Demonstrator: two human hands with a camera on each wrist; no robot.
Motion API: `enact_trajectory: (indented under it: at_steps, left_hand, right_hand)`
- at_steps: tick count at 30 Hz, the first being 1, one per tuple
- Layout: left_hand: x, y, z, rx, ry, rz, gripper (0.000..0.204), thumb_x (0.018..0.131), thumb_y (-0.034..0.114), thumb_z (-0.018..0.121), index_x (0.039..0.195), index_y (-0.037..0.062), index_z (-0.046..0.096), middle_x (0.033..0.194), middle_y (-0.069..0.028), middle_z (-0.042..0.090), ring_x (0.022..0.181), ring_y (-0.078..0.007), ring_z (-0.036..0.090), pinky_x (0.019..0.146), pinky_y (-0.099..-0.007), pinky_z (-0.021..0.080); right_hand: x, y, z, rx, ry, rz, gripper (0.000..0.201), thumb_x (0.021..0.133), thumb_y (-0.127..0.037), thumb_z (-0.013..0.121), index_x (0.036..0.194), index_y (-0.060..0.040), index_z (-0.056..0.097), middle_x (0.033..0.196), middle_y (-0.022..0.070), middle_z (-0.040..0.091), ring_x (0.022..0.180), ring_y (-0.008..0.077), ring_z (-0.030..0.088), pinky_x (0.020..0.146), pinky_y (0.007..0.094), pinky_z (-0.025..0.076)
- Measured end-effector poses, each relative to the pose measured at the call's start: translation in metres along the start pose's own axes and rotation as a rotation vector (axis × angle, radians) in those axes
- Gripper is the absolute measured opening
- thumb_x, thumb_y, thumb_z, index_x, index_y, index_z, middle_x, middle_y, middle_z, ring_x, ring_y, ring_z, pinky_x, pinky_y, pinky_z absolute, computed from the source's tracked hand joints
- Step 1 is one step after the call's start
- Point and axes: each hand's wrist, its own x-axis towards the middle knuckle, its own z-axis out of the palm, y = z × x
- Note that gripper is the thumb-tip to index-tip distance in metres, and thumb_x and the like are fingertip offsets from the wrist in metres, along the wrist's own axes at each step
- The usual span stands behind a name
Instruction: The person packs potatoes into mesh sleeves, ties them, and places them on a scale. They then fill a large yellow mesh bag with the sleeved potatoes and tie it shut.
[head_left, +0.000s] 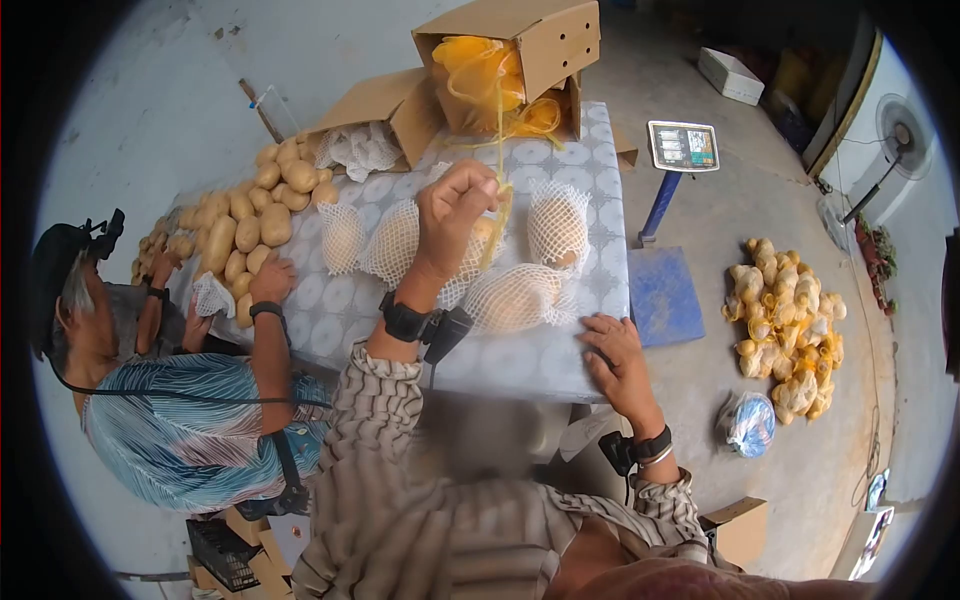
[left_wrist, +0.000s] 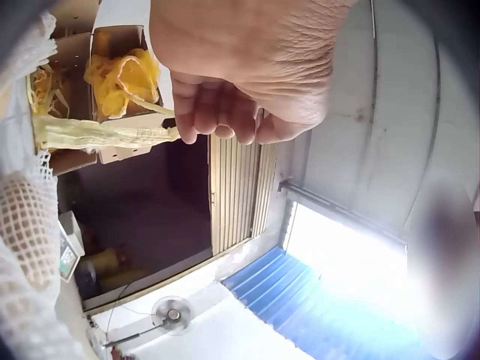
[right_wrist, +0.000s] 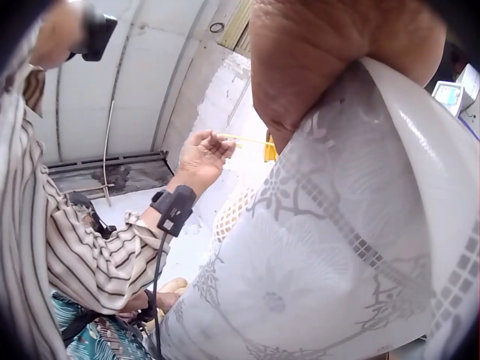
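My left hand [head_left: 452,215] is raised over the table and pinches a narrow yellow mesh net [left_wrist: 105,135] between its fingertips. From the hand the net hangs down in a thin strip, and a strand runs up toward the yellow nets [head_left: 478,72] in the cardboard box. Below it, several potatoes in white foam netting lie on the table, including one near the front [head_left: 515,300] and one at the right [head_left: 558,225]. My right hand [head_left: 618,362] rests on the front right corner of the patterned tablecloth [head_left: 480,365], holding nothing.
At the left, another person [head_left: 190,420] has hands at a heap of loose potatoes [head_left: 245,220]. A tipped box holds white foam nets [head_left: 357,150]. Right of the table stand a platform scale [head_left: 668,295] and, on the floor, a pile of netted yellow bags [head_left: 790,320].
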Motion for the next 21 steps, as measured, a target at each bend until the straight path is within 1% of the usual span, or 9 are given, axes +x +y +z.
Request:
enact_trajectory:
  at_steps: [3, 8, 10, 11, 13, 14, 16, 19, 21]
  left_hand:
    - [-0.004, -0.012, -0.001, 0.188, -0.032, -0.126, 0.020, 0.089, 0.014, 0.059, 0.077, -0.0018, 0.060, 0.078, -0.0020, 0.058, 0.072, -0.0087, 0.054, 0.068, -0.0246, 0.043]
    - [0.018, -0.052, -0.024, 0.028, 0.036, -0.287, 0.020, 0.093, 0.017, 0.058, 0.085, -0.0011, 0.062, 0.082, -0.0071, 0.064, 0.076, -0.0114, 0.061, 0.076, -0.0273, 0.052]
    - [0.031, -0.056, -0.031, -0.073, 0.180, -0.429, 0.026, 0.093, 0.020, 0.060, 0.107, -0.0019, 0.056, 0.082, -0.0077, 0.065, 0.072, -0.0134, 0.064, 0.068, -0.0264, 0.054]
    - [0.037, -0.058, -0.033, -0.072, 0.179, -0.428, 0.026, 0.093, 0.020, 0.060, 0.107, -0.0019, 0.056, 0.082, -0.0077, 0.065, 0.072, -0.0134, 0.064, 0.068, -0.0264, 0.054]
    - [0.051, -0.062, -0.037, 0.106, 0.267, -0.443, 0.047, 0.089, 0.022, 0.066, 0.123, -0.0003, 0.041, 0.092, -0.0114, 0.064, 0.069, -0.0174, 0.065, 0.061, -0.0285, 0.056]
    - [0.058, -0.064, -0.037, 0.108, 0.268, -0.445, 0.047, 0.089, 0.022, 0.066, 0.123, -0.0003, 0.041, 0.092, -0.0114, 0.064, 0.069, -0.0174, 0.065, 0.061, -0.0285, 0.056]
    - [0.072, -0.072, -0.037, 0.166, 0.362, -0.523, 0.058, 0.086, 0.022, 0.070, 0.126, 0.0009, 0.034, 0.105, -0.0157, 0.061, 0.066, -0.0206, 0.064, 0.056, -0.0320, 0.057]
    - [0.083, -0.092, -0.046, 0.104, 0.405, -0.603, 0.057, 0.083, 0.023, 0.074, 0.122, 0.0027, 0.037, 0.112, -0.0176, 0.056, 0.064, -0.0227, 0.064, 0.055, -0.0339, 0.058]
    - [0.089, -0.116, -0.062, 0.047, 0.412, -0.639, 0.051, 0.083, 0.022, 0.073, 0.119, 0.0037, 0.041, 0.104, -0.0149, 0.058, 0.063, -0.0210, 0.063, 0.053, -0.0319, 0.057]
  right_hand:
    - [-0.001, -0.001, 0.002, -0.024, -0.004, 0.005, 0.026, 0.082, -0.005, 0.060, 0.107, -0.0079, 0.064, 0.124, 0.0132, 0.059, 0.124, 0.0335, 0.048, 0.110, 0.0510, 0.024]
    - [-0.003, 0.000, 0.001, -0.020, 0.023, 0.008, 0.024, 0.083, -0.006, 0.059, 0.106, -0.0084, 0.065, 0.123, 0.0125, 0.060, 0.122, 0.0332, 0.050, 0.110, 0.0511, 0.024]
    - [-0.003, 0.001, 0.001, -0.020, 0.027, 0.000, 0.024, 0.083, -0.006, 0.059, 0.106, -0.0082, 0.065, 0.122, 0.0124, 0.060, 0.122, 0.0332, 0.050, 0.110, 0.0511, 0.024]
    - [-0.003, 0.001, 0.001, -0.017, 0.027, -0.005, 0.024, 0.082, -0.006, 0.059, 0.105, -0.0079, 0.065, 0.122, 0.0123, 0.060, 0.122, 0.0332, 0.050, 0.110, 0.0511, 0.024]
    - [-0.003, 0.002, 0.001, -0.013, 0.025, -0.007, 0.024, 0.082, -0.006, 0.059, 0.106, -0.0076, 0.065, 0.122, 0.0124, 0.060, 0.122, 0.0332, 0.050, 0.110, 0.0512, 0.024]
    - [-0.002, 0.002, 0.001, -0.009, 0.022, -0.008, 0.024, 0.082, -0.006, 0.059, 0.106, -0.0072, 0.065, 0.122, 0.0125, 0.060, 0.122, 0.0332, 0.050, 0.110, 0.0512, 0.024]
    - [-0.002, 0.003, 0.002, -0.013, 0.022, -0.008, 0.025, 0.082, -0.006, 0.059, 0.106, -0.0071, 0.065, 0.122, 0.0127, 0.060, 0.122, 0.0332, 0.050, 0.110, 0.0512, 0.024]
    - [-0.003, 0.003, 0.002, -0.015, 0.018, -0.002, 0.026, 0.082, -0.006, 0.059, 0.107, -0.0069, 0.065, 0.122, 0.0129, 0.060, 0.122, 0.0333, 0.050, 0.110, 0.0514, 0.024]
    - [-0.003, 0.003, 0.001, -0.010, 0.017, 0.003, 0.026, 0.082, -0.006, 0.059, 0.107, -0.0069, 0.065, 0.122, 0.0129, 0.060, 0.122, 0.0334, 0.050, 0.111, 0.0516, 0.024]
